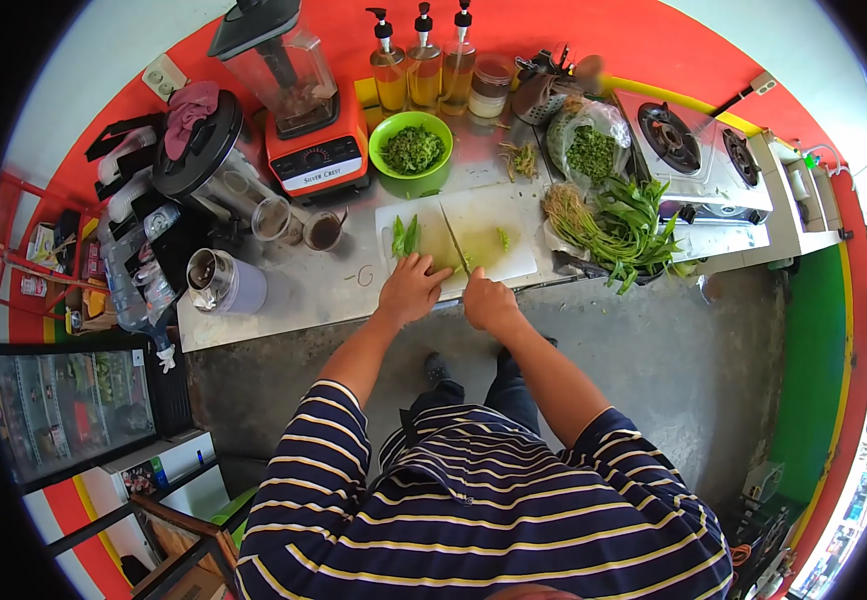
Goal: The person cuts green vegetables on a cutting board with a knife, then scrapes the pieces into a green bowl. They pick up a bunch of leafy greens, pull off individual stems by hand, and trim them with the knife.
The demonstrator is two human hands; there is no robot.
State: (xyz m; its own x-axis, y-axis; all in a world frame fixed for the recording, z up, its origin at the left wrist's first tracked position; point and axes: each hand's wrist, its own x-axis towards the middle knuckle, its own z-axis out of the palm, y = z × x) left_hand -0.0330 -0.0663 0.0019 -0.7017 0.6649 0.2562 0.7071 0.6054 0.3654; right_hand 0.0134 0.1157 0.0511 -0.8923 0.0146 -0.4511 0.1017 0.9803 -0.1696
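The person's left hand point(411, 288) rests palm down on the near edge of the white cutting board point(513, 215). Its fingers point(421, 264) are held close together and slightly bent, pressing on the board rather than pinching anything. A small bundle of green leaves point(404, 238) lies on the board's left part, just beyond those fingertips. Whether the tips touch the leaves cannot be told.

The right hand point(488, 300) sits at the board's near edge beside the left hand, its fingers wrapped tight around the handle of a knife point(453, 238). The blade runs away from the hand across the middle of the board, just to the right of the leaves and of the left fingertips. A small green scrap point(502, 238) lies on the board to the right of the blade.

Behind the board stands a green bowl point(411, 148) of chopped greens. Off the board's right end lies a bunch of leafy stems point(613, 225), and behind that end sits a plastic bag point(591, 150) of cut greens. A glass cup point(323, 230) stands just off the left end.
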